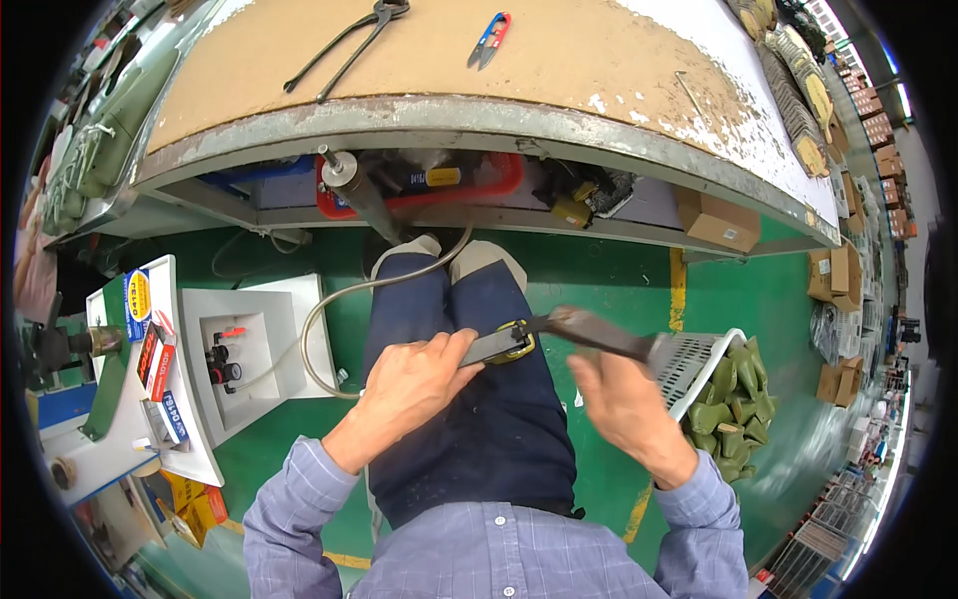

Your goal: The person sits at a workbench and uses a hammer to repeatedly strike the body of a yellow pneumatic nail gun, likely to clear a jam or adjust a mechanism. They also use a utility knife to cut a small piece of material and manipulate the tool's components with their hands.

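Note:
My left hand is closed around a dark grey strap-like piece above my lap. A yellow-green buckle-like fitting sits on it just past my fingertips. From the fitting a brown-grey length, smeared by motion, runs right toward the white basket; whether it is one piece with the strap I cannot tell. My right hand is just below that length, thumb side up. Its fingers are blurred and partly hidden, so whether it grips anything is unclear.
A workbench ahead carries long pliers and thread snips. A white basket and green molded pieces stand at my right. A hose loops by my left knee, near a white cabinet with small boxes.

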Demonstrator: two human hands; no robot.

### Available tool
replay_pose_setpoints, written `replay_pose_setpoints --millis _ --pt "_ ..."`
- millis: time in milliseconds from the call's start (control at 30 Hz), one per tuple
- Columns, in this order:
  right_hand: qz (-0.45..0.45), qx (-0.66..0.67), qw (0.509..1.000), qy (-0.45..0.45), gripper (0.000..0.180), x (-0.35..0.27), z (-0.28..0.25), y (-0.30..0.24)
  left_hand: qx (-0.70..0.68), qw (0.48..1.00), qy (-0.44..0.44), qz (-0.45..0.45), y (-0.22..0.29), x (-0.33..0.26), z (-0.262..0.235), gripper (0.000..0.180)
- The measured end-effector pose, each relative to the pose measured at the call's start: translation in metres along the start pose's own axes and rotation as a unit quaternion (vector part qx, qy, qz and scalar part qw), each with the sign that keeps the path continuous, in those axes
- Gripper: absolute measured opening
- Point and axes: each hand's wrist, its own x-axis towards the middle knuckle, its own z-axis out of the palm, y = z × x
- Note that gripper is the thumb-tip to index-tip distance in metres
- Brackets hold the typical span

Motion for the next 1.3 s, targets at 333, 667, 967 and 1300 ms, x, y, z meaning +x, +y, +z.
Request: replay_pose_setpoints --millis 333,667,967,1300 --pt "0.026 0.091 0.996 -0.002 0.03 0.0 0.002 0.007 -0.01 1.0 -0.002 -0.01 0.001 0.001 -0.003 0.034" --pt "0.021 -0.028 0.983 0.18 0.025 0.072 -0.033 0.027 -0.023 1.0 0.012 -0.014 0.001 -0.002 0.002 0.035" --pt "-0.095 -0.149 0.966 0.19 0.039 0.113 -0.07 0.026 -0.053 0.998 -0.031 -0.028 0.002 -0.005 -0.004 0.038" --pt "0.133 0.246 0.953 0.114 0.027 0.05 0.003 0.0 -0.277 0.906 0.099 -0.305 0.023 -0.02 -0.015 0.035"
